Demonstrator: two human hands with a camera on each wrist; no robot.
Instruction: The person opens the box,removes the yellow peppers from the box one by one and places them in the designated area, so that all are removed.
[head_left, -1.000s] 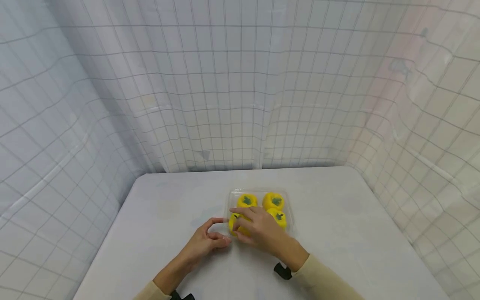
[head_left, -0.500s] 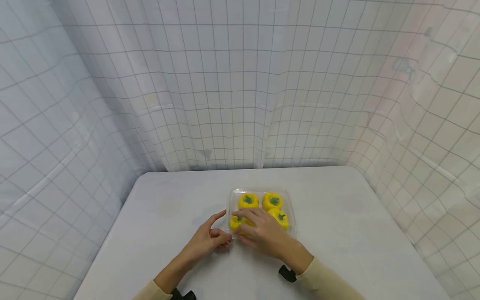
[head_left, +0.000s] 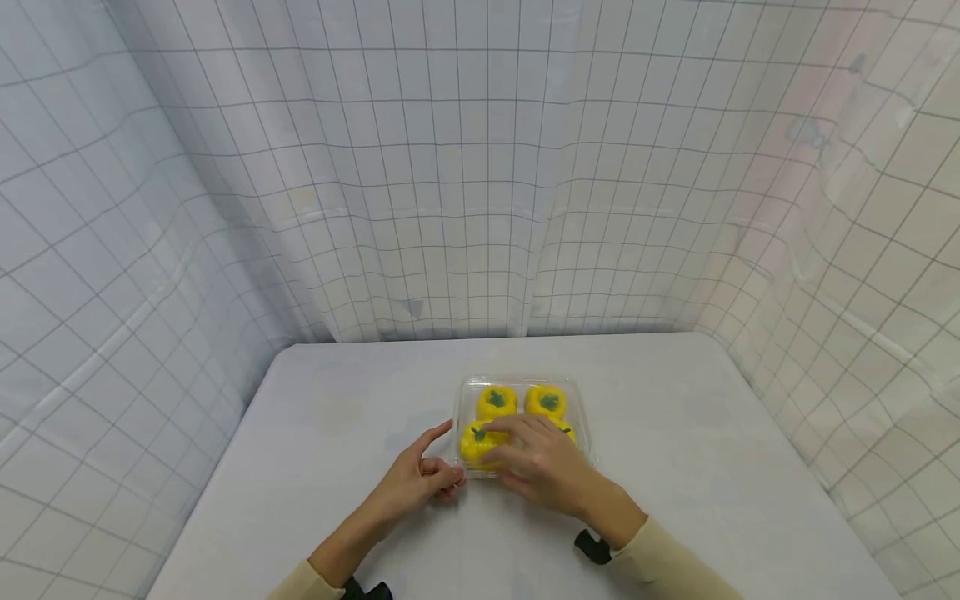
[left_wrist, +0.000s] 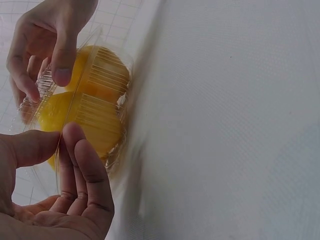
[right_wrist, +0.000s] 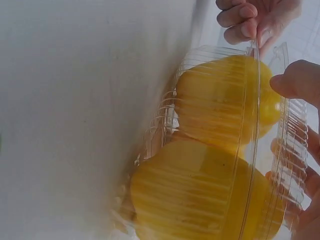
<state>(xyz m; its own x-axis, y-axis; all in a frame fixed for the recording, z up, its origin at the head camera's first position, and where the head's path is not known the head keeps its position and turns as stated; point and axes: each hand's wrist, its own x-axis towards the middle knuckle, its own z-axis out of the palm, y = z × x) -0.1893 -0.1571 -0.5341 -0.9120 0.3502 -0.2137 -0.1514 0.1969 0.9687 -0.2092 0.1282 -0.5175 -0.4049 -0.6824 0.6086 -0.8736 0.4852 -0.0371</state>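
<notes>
A clear plastic clamshell container (head_left: pixel 585 429) on the table holds several yellow bell peppers (head_left: pixel 497 402) with green stems. At its near-left corner, my left hand (head_left: pixel 411 490) pinches the thin rim between thumb and fingers, as the left wrist view shows. My right hand (head_left: pixel 551 467) is over the near side of the container, its fingers gently bent at the clear lid (right_wrist: pixel 295 142). The right thumb (right_wrist: pixel 297 82) lies near the rim in the right wrist view. Beside it, the lid edge stands slightly apart from the base rim. My right hand partly hides the near-right pepper.
The white table (head_left: pixel 360 392) surrounds the container. Behind it and on both sides hang white curtains (head_left: pixel 480 208) with a grid pattern. A dark strap piece (head_left: pixel 592 547) shows at my right wrist.
My right hand has shifted a little to the right along the container, uncovering more of the near-left pepper. The left hand has drawn its thumb and fingers in at the corner rim.
</notes>
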